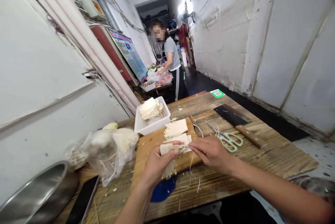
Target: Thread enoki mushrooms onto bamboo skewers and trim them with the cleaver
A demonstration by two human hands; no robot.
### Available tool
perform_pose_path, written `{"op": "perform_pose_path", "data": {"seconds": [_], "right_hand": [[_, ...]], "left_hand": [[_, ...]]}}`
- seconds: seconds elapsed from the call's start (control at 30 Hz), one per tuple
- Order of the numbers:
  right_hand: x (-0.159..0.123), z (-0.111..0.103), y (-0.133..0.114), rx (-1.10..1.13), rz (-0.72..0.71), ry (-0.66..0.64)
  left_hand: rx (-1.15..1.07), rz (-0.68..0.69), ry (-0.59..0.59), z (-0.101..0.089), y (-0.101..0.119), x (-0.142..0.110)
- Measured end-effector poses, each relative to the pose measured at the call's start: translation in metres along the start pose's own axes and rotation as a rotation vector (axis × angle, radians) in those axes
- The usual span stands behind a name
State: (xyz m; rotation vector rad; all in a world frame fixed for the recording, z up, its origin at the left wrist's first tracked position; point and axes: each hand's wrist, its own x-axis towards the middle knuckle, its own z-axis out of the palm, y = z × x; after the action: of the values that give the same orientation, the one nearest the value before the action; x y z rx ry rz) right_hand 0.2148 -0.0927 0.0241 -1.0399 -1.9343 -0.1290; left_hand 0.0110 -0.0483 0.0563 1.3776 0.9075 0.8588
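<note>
My left hand [158, 163] is closed around a pale enoki mushroom roll [166, 149], which looks wrapped in a sheet like tofu skin. Thin strands reach from it toward my right hand [209, 150], whose thumb and fingers pinch at that end; what exactly lies between the fingertips is too small to make out. Beneath both hands is a wooden cutting board [146, 147]. Flat pale bundles with frilled edges [176, 128] lie on it just beyond my hands. More mushroom strands show below my left hand.
A white tub [150, 128] holds similar bundles with thin sticks. Right of the board lie green-handled scissors [231, 142] and a cleaver [231, 113]. Leftward are a plastic bag of mushrooms [110, 147], a phone [83, 199] and a steel basin [39, 192]. Another person [171, 54] works behind.
</note>
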Motion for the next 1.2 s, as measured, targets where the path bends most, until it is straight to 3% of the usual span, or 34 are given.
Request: {"op": "perform_pose_path", "data": {"seconds": [0.13,0.33,0.53,0.93,1.07,1.2], "right_hand": [[-0.001,-0.005,-0.002,0.008,-0.085,0.077],[0.0,-0.007,0.001,0.011,-0.132,0.046],[0.003,-0.007,0.003,-0.034,-0.14,-0.006],[0.015,0.008,0.011,-0.013,-0.082,-0.029],[0.024,0.016,0.02,-0.028,-0.053,-0.026],[0.035,0.03,0.035,0.1,0.123,-0.213]], "left_hand": [[0.203,0.042,0.023,0.003,0.011,-0.004],[0.194,0.052,0.021,0.005,0.01,-0.001],[0.224,0.022,0.101,0.002,0.005,0.0],[-0.003,0.005,0.16,-0.004,-0.015,0.01],[-0.167,-0.038,0.11,-0.005,-0.013,0.021],[-0.292,-0.188,-0.076,-0.018,-0.012,0.046]]}}
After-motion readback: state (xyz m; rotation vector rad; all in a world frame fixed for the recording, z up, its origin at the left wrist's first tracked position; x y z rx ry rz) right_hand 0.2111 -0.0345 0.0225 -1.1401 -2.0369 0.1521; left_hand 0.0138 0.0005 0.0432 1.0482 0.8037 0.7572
